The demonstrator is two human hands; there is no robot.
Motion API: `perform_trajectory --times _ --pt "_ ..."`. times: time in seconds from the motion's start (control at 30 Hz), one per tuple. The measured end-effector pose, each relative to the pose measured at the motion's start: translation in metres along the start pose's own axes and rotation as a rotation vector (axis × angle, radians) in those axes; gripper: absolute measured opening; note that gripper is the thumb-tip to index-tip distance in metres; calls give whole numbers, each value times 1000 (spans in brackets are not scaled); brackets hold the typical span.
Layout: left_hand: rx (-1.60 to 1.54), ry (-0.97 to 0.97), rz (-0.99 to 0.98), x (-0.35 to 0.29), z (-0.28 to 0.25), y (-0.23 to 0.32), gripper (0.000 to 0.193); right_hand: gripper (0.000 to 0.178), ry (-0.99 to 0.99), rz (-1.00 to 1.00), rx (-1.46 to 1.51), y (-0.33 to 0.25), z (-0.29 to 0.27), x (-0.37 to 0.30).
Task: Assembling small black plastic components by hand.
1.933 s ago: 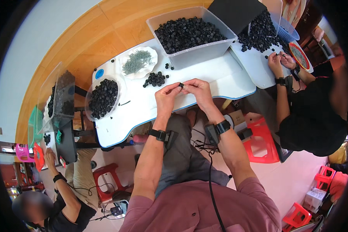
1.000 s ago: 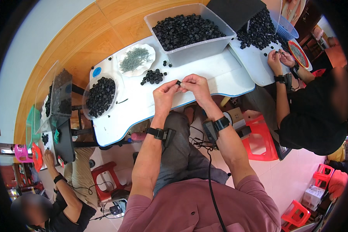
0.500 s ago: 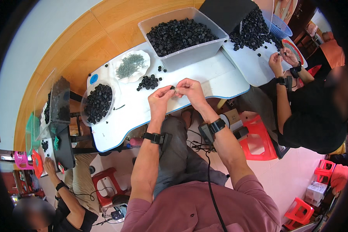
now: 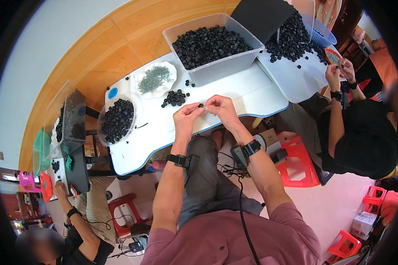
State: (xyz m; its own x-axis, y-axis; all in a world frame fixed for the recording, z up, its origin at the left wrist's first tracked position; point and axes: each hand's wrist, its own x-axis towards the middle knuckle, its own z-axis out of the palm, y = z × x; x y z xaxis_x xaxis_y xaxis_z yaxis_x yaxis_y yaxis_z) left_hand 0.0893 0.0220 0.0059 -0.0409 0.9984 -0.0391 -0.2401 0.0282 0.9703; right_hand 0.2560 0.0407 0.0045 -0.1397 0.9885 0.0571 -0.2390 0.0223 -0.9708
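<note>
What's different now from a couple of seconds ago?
The right-hand co-worker's hands have moved rightward, now in front of the red-rimmed plate. The wearer's left hand still pinches a small black piece, the right hand close against it. The loose pile and large bin look unchanged.

The white, blue-edged tabletop (image 4: pixel 130 154) carries a translucent rectangular bin (image 4: pixel 227 70), a scalloped white plate (image 4: pixel 167 89) and, at left, a round clear tub (image 4: pixel 102 137). Small round black parts (image 4: pixel 174 98) lie heaped near the plate; a thin black strip (image 4: pixel 141 125) lies beside the tub.
</note>
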Motion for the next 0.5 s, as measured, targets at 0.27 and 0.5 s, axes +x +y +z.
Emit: perform_trajectory --times 0.27,0.5 --pt "-17 -22 -2 0 -1 2 27 8 -46 24 1 -3 -2 0" --pt "-104 -75 -36 0 -6 3 25 8 -74 33 13 -8 0 -4"
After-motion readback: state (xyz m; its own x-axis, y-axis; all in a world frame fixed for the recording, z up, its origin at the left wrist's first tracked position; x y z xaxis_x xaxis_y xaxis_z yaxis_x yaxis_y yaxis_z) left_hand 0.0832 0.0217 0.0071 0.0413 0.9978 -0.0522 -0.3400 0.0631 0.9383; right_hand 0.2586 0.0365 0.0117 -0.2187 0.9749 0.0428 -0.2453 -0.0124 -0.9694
